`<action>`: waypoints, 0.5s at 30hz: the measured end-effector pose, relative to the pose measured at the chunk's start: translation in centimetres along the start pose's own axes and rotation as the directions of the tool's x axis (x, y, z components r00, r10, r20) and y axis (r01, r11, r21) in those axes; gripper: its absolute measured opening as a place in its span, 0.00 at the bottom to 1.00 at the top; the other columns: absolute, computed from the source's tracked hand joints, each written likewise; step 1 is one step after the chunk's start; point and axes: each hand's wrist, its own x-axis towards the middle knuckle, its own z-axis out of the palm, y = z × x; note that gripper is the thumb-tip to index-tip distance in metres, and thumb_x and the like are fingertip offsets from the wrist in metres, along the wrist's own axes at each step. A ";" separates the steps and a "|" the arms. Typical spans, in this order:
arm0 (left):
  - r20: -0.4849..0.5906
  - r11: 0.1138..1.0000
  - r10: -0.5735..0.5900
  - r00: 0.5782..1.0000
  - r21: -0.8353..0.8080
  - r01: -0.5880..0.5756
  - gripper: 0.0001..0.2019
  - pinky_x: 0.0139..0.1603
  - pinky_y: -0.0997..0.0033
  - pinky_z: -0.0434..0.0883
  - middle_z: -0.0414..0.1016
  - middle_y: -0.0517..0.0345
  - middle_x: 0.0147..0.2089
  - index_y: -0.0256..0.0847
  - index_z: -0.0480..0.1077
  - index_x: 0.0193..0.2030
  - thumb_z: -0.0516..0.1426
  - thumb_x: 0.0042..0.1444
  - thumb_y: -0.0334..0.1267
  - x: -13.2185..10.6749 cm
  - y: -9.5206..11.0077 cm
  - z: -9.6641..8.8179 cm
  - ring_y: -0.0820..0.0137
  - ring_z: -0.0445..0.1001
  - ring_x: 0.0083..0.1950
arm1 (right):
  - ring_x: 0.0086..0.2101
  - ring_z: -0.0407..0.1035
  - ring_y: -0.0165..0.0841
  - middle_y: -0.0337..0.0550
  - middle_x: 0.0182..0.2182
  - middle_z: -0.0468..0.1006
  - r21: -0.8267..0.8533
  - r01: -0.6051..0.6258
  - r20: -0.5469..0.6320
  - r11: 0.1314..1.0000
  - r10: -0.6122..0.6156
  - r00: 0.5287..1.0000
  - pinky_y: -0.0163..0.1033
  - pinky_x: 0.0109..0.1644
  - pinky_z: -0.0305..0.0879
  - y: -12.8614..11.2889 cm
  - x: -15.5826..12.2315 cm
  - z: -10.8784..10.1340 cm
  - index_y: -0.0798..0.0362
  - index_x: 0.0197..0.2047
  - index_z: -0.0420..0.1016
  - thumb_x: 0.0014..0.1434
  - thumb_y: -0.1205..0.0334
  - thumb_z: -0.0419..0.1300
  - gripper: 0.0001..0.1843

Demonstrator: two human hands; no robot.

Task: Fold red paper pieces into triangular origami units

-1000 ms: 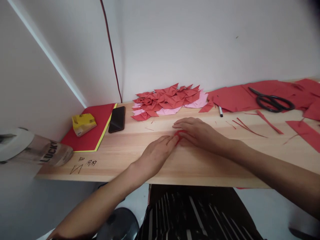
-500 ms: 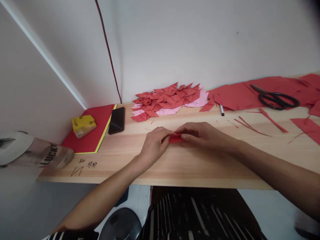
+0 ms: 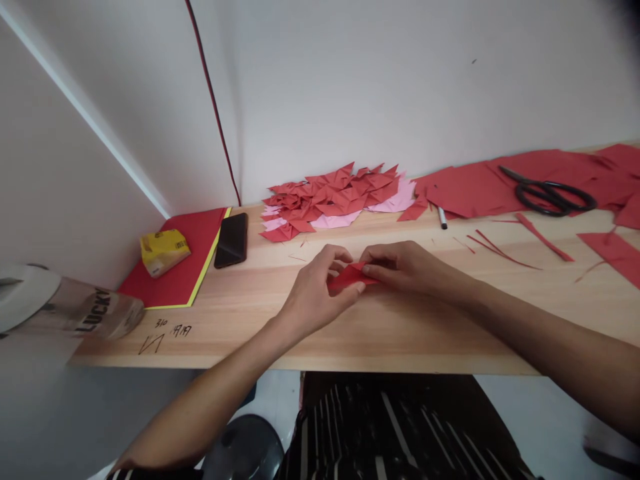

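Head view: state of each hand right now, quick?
Left hand: partly open, thumb and fingers apart around the small folded red paper piece; whether it grips cannot be told.
Right hand: closed, pinching that piece's right side.

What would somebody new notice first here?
Probably the spiky heap of red and pink folded paper, at the back of the pale wooden table by the white wall. Next, maybe, the small folded red paper between the left hand and right hand, in front of the heap. The black-handled metal scissors stand out too, on flat red paper at the back right.
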 end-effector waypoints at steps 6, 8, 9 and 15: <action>-0.022 0.972 0.205 0.979 0.124 -0.200 0.01 0.45 0.70 0.73 0.78 0.56 0.43 0.40 0.73 0.35 0.59 0.58 0.32 -0.4 -0.1 0.0 0.71 0.75 0.44 | 0.31 0.67 0.32 0.37 0.28 0.77 -0.038 0.037 0.031 0.999 -0.036 0.999 0.36 0.34 0.58 0.1 0.1 0.0 0.52 0.34 0.76 0.63 0.55 0.51 0.15; -0.054 0.968 0.221 0.974 0.134 -0.212 0.03 0.41 0.71 0.73 0.79 0.57 0.40 0.40 0.74 0.36 0.59 0.59 0.31 -0.5 -0.5 0.1 0.72 0.76 0.41 | 0.32 0.69 0.33 0.38 0.29 0.78 -0.044 0.042 0.046 0.998 -0.040 0.998 0.37 0.34 0.59 0.1 0.2 -0.1 0.52 0.33 0.77 0.63 0.55 0.50 0.17; -0.065 0.964 0.237 0.969 0.139 -0.227 0.03 0.41 0.71 0.73 0.79 0.58 0.39 0.40 0.74 0.36 0.59 0.59 0.31 -0.5 -0.6 0.1 0.72 0.76 0.40 | 0.32 0.69 0.33 0.38 0.30 0.79 -0.043 0.044 0.056 0.998 -0.041 0.998 0.37 0.34 0.60 0.1 0.2 -0.1 0.52 0.34 0.78 0.63 0.54 0.50 0.17; -0.090 0.947 0.285 0.954 0.179 -0.266 0.05 0.42 0.70 0.75 0.80 0.57 0.40 0.40 0.76 0.38 0.58 0.59 0.31 -0.6 -0.6 0.3 0.72 0.77 0.41 | 0.35 0.73 0.35 0.40 0.36 0.82 0.009 0.049 0.076 0.999 -0.050 0.996 0.38 0.37 0.64 0.0 0.1 -0.4 0.50 0.40 0.81 0.62 0.53 0.54 0.17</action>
